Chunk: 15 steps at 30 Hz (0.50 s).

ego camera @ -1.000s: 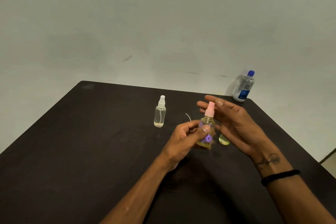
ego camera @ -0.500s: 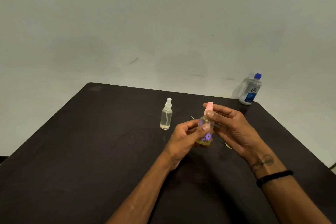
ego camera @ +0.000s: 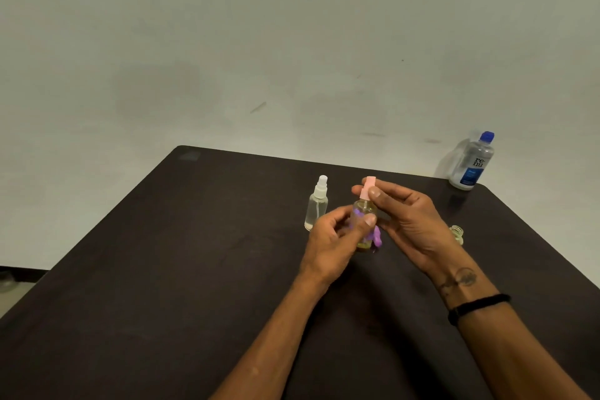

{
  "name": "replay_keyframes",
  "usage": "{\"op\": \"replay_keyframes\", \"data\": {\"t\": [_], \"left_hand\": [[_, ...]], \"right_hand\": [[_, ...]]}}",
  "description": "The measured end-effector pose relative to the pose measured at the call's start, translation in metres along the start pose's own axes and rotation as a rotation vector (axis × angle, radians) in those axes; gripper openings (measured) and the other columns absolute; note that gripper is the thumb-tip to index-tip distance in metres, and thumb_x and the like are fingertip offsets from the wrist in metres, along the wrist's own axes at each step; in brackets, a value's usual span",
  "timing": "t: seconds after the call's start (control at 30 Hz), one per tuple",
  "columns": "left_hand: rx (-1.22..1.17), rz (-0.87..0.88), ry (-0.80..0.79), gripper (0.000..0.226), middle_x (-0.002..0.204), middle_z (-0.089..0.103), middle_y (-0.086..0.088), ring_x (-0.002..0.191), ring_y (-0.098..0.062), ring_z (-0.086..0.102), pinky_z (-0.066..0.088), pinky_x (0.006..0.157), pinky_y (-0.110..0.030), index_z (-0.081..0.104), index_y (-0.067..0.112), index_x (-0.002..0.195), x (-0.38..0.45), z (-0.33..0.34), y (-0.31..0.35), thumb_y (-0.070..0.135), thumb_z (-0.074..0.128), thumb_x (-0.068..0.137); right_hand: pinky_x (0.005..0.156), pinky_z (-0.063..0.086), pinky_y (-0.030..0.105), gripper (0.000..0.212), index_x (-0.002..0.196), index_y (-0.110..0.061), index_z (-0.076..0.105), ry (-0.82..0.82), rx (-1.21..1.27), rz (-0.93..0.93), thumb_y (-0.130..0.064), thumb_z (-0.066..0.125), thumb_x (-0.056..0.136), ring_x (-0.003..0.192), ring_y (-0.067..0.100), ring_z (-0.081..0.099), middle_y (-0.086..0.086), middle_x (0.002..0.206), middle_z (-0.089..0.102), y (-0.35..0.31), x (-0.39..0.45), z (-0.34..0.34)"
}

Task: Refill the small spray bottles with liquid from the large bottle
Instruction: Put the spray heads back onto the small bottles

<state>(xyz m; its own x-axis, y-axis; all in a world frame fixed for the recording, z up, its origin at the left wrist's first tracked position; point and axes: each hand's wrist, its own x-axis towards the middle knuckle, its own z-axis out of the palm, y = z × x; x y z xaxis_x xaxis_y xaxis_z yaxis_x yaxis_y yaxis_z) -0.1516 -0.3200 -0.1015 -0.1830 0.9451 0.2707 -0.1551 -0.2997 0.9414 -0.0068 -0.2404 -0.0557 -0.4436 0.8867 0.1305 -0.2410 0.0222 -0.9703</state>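
A small spray bottle with a purple flower print and yellowish liquid is held upright over the dark table. My left hand grips its body. My right hand pinches its pink spray top between thumb and fingers. A clear small spray bottle with a white top stands just left of my hands. The large clear bottle with a blue cap and blue label stands at the table's far right corner. An open small bottle with no top sits right of my right hand.
The table's far edge meets a pale wall. Its right edge runs diagonally close to the open small bottle. A black band circles my right wrist.
My right hand went from open beside the pink top to pinching it. The open small bottle, hidden behind my right hand before, now shows to its right.
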Motion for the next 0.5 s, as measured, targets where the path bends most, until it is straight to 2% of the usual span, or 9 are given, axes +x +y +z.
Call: {"op": "replay_keyframes", "data": {"t": [0.07,0.13,0.17,0.23,0.27,0.33,0.4,0.5], "left_hand": [[0.21,0.077,0.089,0.024,0.1,0.078,-0.004,0.096,-0.018,0.074,0.063,0.088,-0.036,0.075,0.014,0.113,0.002,0.0,-0.007,0.033,0.072,0.098],[0.323,0.138,0.164,0.021,0.095,0.077,0.005,0.09,-0.009,0.072,0.06,0.082,-0.024,0.074,0.018,0.11,0.002,0.001,-0.01,0.035,0.073,0.097],[0.344,0.17,0.192,0.016,0.093,0.075,0.011,0.089,-0.004,0.071,0.058,0.079,-0.017,0.073,0.022,0.107,0.002,0.001,-0.011,0.034,0.074,0.096],[0.373,0.218,0.228,0.016,0.09,0.072,0.022,0.088,0.003,0.07,0.055,0.077,-0.009,0.071,0.033,0.107,0.002,-0.002,-0.01,0.031,0.078,0.093],[0.401,0.218,0.233,0.02,0.09,0.071,0.023,0.089,0.003,0.07,0.056,0.078,-0.01,0.07,0.035,0.109,0.001,-0.003,-0.01,0.032,0.08,0.091],[0.571,0.16,0.269,0.032,0.103,0.075,0.015,0.095,-0.004,0.072,0.062,0.085,-0.022,0.071,0.03,0.119,0.0,-0.004,-0.013,0.04,0.08,0.09],[0.83,0.115,0.361,0.047,0.114,0.077,0.008,0.103,-0.012,0.073,0.062,0.091,-0.034,0.068,0.03,0.129,-0.004,-0.004,-0.016,0.05,0.079,0.088],[0.917,0.119,0.423,0.046,0.111,0.078,0.006,0.102,-0.016,0.074,0.06,0.088,-0.036,0.068,0.032,0.125,-0.007,-0.003,-0.016,0.052,0.08,0.085]], "right_hand": [[0.093,0.051,0.06,0.028,0.114,-0.01,0.08,0.042,-0.064,-0.042,-0.018,0.079,0.088,0.11,0.044,0.074,0.017,0.124,0.076,0.004,0.002,0.003],[0.093,0.048,0.064,0.029,0.114,-0.012,0.079,0.067,-0.137,-0.086,-0.021,0.079,0.087,0.11,0.053,0.069,0.013,0.121,0.078,0.006,0.003,0.007],[0.09,0.052,0.062,0.031,0.117,-0.011,0.077,0.073,-0.153,-0.104,-0.02,0.078,0.087,0.11,0.053,0.069,0.012,0.12,0.079,0.007,0.004,0.009],[0.081,0.064,0.047,0.035,0.12,-0.008,0.074,0.071,-0.141,-0.133,-0.018,0.077,0.087,0.109,0.041,0.075,0.012,0.118,0.079,0.011,0.004,0.013],[0.08,0.066,0.037,0.036,0.121,-0.007,0.073,0.067,-0.133,-0.149,-0.018,0.077,0.086,0.11,0.033,0.076,0.012,0.116,0.079,0.013,0.004,0.015],[0.086,0.063,0.027,0.036,0.12,-0.008,0.073,0.044,-0.143,-0.172,-0.018,0.078,0.085,0.112,0.026,0.076,0.011,0.115,0.08,0.019,0.003,0.017],[0.09,0.062,0.028,0.035,0.119,-0.008,0.073,0.009,-0.188,-0.186,-0.016,0.079,0.085,0.114,0.024,0.075,0.009,0.116,0.08,0.026,0.002,0.018],[0.099,0.061,0.039,0.035,0.119,-0.01,0.074,0.01,-0.256,-0.183,-0.018,0.081,0.086,0.116,0.023,0.075,0.007,0.117,0.08,0.032,0.0,0.017]]}}
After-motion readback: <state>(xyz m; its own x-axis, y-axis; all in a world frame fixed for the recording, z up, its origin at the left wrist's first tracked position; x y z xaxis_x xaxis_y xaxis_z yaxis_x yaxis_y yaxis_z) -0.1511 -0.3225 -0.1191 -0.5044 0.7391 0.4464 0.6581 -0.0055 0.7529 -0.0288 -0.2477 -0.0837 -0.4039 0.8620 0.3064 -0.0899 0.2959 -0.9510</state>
